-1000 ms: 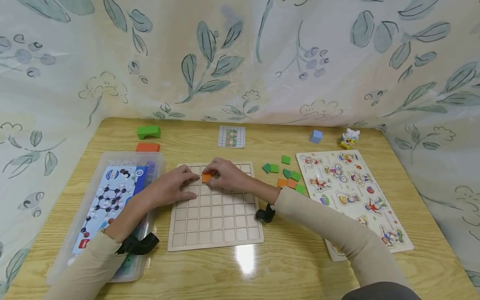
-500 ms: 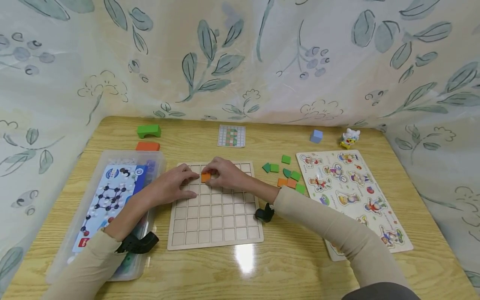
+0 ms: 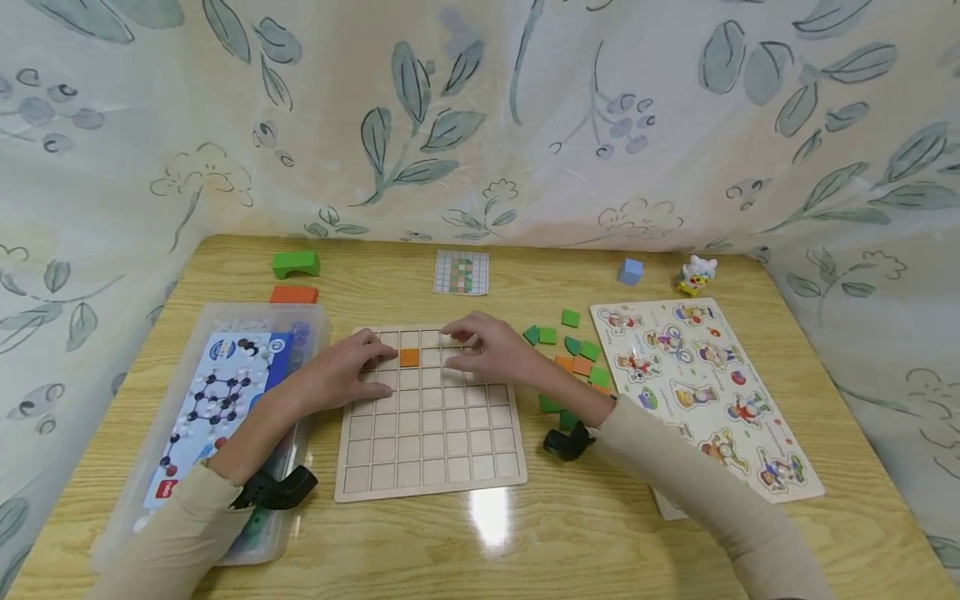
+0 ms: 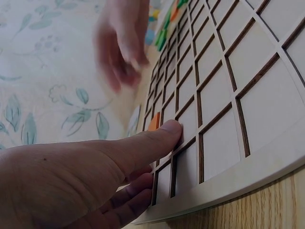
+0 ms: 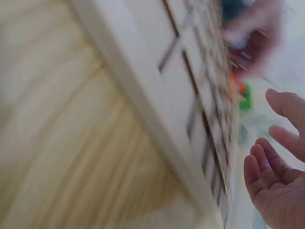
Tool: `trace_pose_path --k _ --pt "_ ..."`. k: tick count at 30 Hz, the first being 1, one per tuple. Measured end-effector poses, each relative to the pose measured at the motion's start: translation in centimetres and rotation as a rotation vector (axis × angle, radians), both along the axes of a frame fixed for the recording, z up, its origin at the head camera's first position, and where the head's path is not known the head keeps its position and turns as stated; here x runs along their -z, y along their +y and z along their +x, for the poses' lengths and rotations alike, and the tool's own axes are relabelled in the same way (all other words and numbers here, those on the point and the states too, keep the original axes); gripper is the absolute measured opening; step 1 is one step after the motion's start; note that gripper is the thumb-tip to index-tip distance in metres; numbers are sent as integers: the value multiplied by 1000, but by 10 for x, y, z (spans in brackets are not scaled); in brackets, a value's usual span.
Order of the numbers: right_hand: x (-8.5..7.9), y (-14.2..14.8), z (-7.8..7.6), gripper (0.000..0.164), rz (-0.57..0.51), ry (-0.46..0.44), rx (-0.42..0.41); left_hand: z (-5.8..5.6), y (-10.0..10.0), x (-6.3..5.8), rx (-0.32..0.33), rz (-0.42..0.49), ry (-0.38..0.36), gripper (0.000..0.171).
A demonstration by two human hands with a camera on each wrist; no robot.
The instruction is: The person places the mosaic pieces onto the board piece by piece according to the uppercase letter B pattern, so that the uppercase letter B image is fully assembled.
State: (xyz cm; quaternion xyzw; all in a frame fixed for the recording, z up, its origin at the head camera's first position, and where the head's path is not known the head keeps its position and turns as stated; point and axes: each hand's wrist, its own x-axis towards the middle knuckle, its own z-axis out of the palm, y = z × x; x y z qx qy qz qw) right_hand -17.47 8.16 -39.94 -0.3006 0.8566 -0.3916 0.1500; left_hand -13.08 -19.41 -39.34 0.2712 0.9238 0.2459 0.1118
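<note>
An orange square tile (image 3: 409, 357) lies in a cell near the far left of the wooden grid board (image 3: 420, 493). My left hand (image 3: 341, 372) rests on the board's left side, thumb and fingers spread apart; the left wrist view shows its thumb (image 4: 164, 136) on the grid and the fingers at the board's edge. Over the board's far right part is my right hand (image 3: 498, 350), its fingers relaxed and apart with nothing between them. In the right wrist view its fingers (image 5: 267, 167) are loosely bent and hold nothing.
Green tiles (image 3: 547, 336) and orange tiles (image 3: 581, 365) lie right of the board. A small pattern card (image 3: 461, 272) is behind it. A picture puzzle (image 3: 697, 396) lies at right, a clear plastic box (image 3: 300, 310) at left. Farther back are a blue cube (image 3: 631, 272) and a toy figure (image 3: 697, 275).
My right hand has let go of the orange tile and moved right, away from it. The tile stays in its cell. My left hand has not moved.
</note>
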Motion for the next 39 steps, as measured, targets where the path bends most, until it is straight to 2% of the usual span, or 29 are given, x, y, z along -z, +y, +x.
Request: trace_pose_path --k 5,8,14,18,23,27,32,39 --pt "-3 60 1 46 -98 58 186 1 -2 0 -1 -9 -7 48" --pt "5 87 5 47 -79 85 279 2 -3 0 -12 -24 -24 49" --pt "13 122 3 52 11 171 358 2 -2 -1 -8 -25 -30 50" --pt "12 137 -4 54 13 132 417 1 -2 -1 -10 -15 -33 50" --pt "20 153 -14 54 30 84 495 1 0 1 -11 -18 -41 50" --pt "28 161 -19 50 38 99 530 1 0 2 -10 -21 -44 50" --pt "35 163 -23 46 12 113 518 1 -1 1 -13 -14 -37 50" --pt "39 165 -26 47 63 131 498 1 -1 1 -6 -9 -22 49"
